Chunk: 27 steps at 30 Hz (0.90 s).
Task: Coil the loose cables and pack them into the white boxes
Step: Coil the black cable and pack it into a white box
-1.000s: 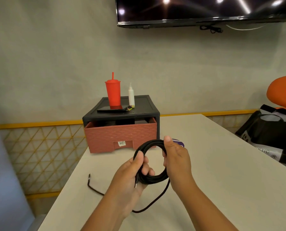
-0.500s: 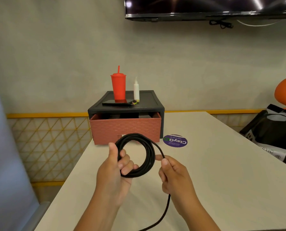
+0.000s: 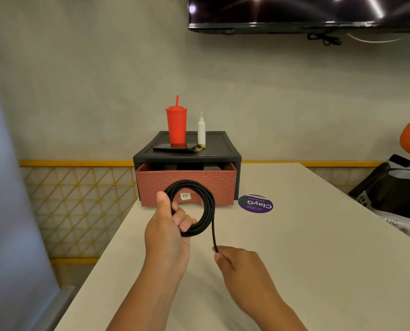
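A black cable [image 3: 206, 206] is wound into a round coil of several loops, held upright above the white table [image 3: 306, 247]. My left hand [image 3: 168, 232] grips the coil's lower left side, thumb up over the loops and fingers curled through the ring. One straight strand runs down from the coil's right side to my right hand [image 3: 237, 261], which pinches it just above the table. The cable's loose end is hidden behind my right hand. No white box is in view.
A black drawer unit with a pink brick-patterned drawer [image 3: 187, 187] stands at the table's far end, carrying a red cup [image 3: 176, 126], a white bottle [image 3: 201, 130] and a phone [image 3: 173, 148]. A purple round sticker [image 3: 255, 203] lies right of it. A black bag [image 3: 395, 194] sits at right.
My right hand has slid down the strand toward me, drawing it straight below the coil. The left hand has kept its grip on the coil. The camera has moved closer to the drawer unit.
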{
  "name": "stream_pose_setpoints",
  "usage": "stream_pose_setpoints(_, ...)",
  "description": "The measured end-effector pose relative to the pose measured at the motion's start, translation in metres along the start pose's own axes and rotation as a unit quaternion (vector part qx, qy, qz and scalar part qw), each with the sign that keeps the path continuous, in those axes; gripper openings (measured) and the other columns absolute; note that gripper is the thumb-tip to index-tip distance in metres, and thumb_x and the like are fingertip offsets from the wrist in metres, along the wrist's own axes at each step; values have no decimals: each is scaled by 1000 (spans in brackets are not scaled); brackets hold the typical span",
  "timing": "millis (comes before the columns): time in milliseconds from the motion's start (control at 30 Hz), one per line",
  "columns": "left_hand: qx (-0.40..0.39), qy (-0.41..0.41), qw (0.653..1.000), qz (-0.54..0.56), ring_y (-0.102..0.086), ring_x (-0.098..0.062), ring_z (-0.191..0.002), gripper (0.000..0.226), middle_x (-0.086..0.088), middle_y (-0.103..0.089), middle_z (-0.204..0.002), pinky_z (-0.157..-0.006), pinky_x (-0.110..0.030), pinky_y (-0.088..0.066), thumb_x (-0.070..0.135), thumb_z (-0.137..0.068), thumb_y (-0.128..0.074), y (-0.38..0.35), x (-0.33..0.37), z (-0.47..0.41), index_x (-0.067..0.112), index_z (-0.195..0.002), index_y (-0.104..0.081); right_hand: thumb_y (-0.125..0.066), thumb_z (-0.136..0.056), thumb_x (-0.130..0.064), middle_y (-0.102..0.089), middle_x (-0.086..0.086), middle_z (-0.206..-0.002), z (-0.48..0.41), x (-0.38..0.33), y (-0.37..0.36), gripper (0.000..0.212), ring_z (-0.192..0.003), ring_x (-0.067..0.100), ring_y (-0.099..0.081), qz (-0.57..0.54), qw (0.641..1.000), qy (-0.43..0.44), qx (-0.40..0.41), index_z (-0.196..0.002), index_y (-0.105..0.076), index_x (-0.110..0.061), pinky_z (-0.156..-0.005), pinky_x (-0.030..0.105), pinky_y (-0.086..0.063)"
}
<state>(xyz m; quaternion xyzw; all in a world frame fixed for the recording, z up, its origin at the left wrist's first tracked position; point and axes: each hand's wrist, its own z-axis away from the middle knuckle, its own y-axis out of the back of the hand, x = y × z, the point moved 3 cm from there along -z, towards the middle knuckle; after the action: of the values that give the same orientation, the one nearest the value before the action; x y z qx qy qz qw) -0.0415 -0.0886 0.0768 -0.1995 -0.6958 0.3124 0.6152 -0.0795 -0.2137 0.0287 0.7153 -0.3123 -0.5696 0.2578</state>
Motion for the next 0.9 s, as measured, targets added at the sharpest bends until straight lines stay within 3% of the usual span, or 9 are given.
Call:
stream_pose_setpoints(67, -4, -45, 996, -77, -28, -7, -41, 40, 9, -28, -45, -63, -27, -30, 44, -97, -36, -3, 1, 2, 16, -68, -41, -35, -97, -29, -47, -1, -68, 1, -11, 4, 30, -67, 23, -47, 91, 995, 32, -33, -71, -45, -19, -54, 26, -34)
stream_pose_setpoints(167, -24, -125, 970, -205, -32, -6, -44, 39, 8, -31, -47, -59, -22, -32, 37, -99, -33, -6, 0, 8, 14, -68, -37, -35, -95, -18, -36, -1, -67, 3, -25, 10, 14, -69, 25, -42, 185, 975, 82, -88, -81, -38, -17, -48, 22, -25)
stream_pose_setpoints(300, -98, -156, 936, -300, -35, -2, -47, 37, 6, -38, -53, -50, -12, -34, 31, -97, -36, -6, -11, 15, 12, -66, -39, -38, -92, -11, -56, 11, -89, 1, -48, 21, 13, -73, 28, -45, 236, 953, 150, -112, -91, -51, -13, -52, 31, -32)
stream_pose_setpoints(400, -144, -137, 924, -326, -39, -8, -52, 35, 6, -42, -56, -55, -21, -36, 31, -96, -38, -5, -16, 13, 11, -68, -43, -41, -93, -18, -61, 13, -90, -5, -58, 36, 17, -76, 30, -54, 215, 953, 195, -85, -91, -57, -13, -60, 33, -41)
stream_pose_setpoints(500, -151, -137, 920, -334, -43, -3, -51, 33, 9, -47, -55, -52, -12, -38, 27, -97, -38, -6, -13, 12, 9, -70, -45, -47, -90, -19, -57, 6, -74, -9, -63, 45, 15, -66, 23, -50, 179, 958, 212, -77, -76, -52, -18, -55, 31, -38)
stream_pose_setpoints(600, -155, -133, 914, -349, -49, 2, -56, 31, 7, -54, -60, -55, -11, -41, 26, -97, -39, -6, -12, 10, 8, -76, -53, -55, -85, -18, -63, 3, -72, -12, -65, 49, 12, -67, 20, -56, 148, 965, 208, -57, -74, -59, -14, -59, 33, -46)
stream_pose_setpoints(733, -194, -126, 890, -393, -58, -14, -75, 32, -15, -64, -81, -72, -33, -50, 26, -98, -38, -5, -10, 7, 5, -94, -61, -69, -78, -19, -61, -7, -64, -18, -63, 56, 10, -62, 7, -54, 76, 979, 172, -78, -70, -63, -18, -61, 25, -45)
stream_pose_setpoints(800, -221, -119, 877, -410, -55, -11, -63, 32, -6, -60, -66, -62, -30, -49, 24, -98, -37, -6, -6, 8, 7, -84, -60, -74, -74, -20, -59, -8, -61, -21, -62, 64, 16, -59, 4, -53, 27, 985, 153, -74, -68, -59, -22, -60, 25, -45)
stream_pose_setpoints(900, -255, -81, 875, -403, -33, -9, -44, 36, 8, -37, -46, -49, -23, -32, 26, -98, -34, -7, -4, 11, 10, -68, -44, -74, -76, -21, -60, -10, -60, -31, -55, 82, 19, -58, 1, -52, -8, 990, 135, -40, -67, -61, -32, -60, 22, -43)
